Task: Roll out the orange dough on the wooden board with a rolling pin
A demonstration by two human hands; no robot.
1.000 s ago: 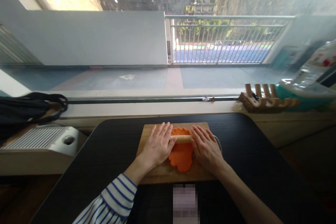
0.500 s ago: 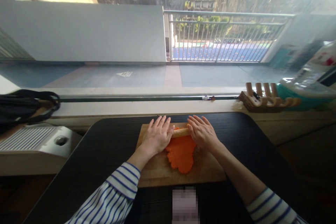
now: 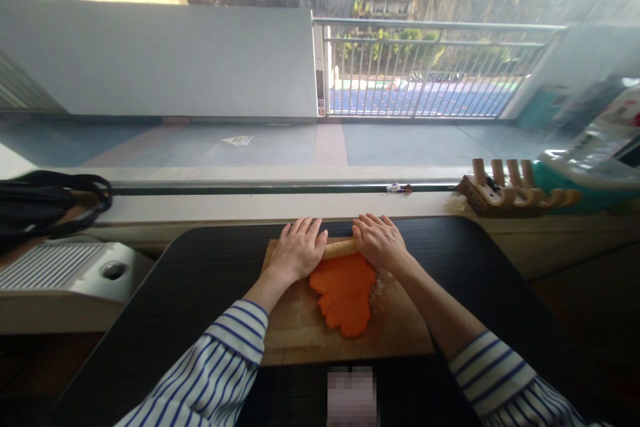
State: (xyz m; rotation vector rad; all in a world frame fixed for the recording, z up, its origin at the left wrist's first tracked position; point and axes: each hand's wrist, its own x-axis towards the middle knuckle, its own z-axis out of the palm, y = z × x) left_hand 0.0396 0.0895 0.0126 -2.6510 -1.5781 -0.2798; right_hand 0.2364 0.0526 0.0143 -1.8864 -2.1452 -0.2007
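Observation:
A flattened sheet of orange dough [image 3: 344,293] lies on a wooden cutting board [image 3: 300,327] on a black table [image 3: 200,280]. A wooden rolling pin [image 3: 340,248] lies across the far edge of the dough, near the board's back edge. My left hand [image 3: 297,250] presses flat on the pin's left end, fingers stretched out. On the pin's right end rests my right hand [image 3: 377,241], also flat with fingers extended. Both sleeves are white with blue stripes.
A white ribbed appliance [image 3: 65,270] and a black bag [image 3: 47,203] sit to the left. On the window sill at the right stand a wooden rack [image 3: 505,190] and a teal container [image 3: 585,177]. A window with a railing outside lies beyond the table.
Both hands have pushed the rolling pin away from me, from the middle of the dough to its far edge. The dough looks flatter and more of it shows.

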